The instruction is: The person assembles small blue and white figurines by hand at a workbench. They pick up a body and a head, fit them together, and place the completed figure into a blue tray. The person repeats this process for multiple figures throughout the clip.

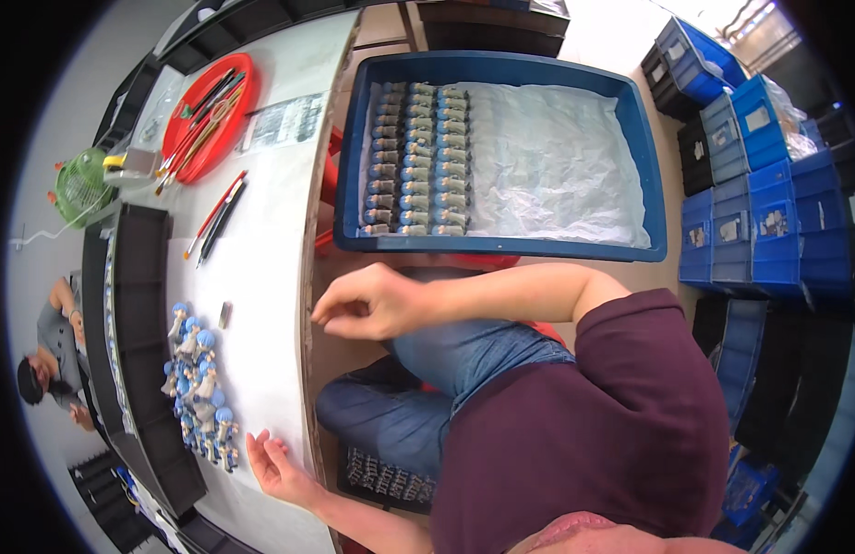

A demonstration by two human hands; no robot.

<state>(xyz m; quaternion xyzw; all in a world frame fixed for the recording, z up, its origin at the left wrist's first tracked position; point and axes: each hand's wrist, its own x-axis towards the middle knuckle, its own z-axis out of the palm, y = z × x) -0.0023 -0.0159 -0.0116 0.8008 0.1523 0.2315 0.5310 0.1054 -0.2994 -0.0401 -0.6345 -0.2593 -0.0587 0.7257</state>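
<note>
My left hand (282,473) hovers over the white table (270,231) beside a cluster of small blue-and-white figurines (201,388). Its fingers are apart and slightly bent, with nothing visible in them. My right hand (377,303) is at the table's edge, its fingers curled together. Whether anything small is between those fingertips I cannot make out. Close to the figurines lies a small dark grey block (225,315). A blue tub (501,245) stands past my right hand; three rows of similar figurines (414,162) lie on its white paper lining (557,157).
A red round tray (247,115) holds brushes; red and black pen-like tools (222,222) lie below it. A dark rack (146,332) borders the table's far side, with another person (54,360) beyond. Also around are a green fan (81,185) and stacked blue crates (769,222).
</note>
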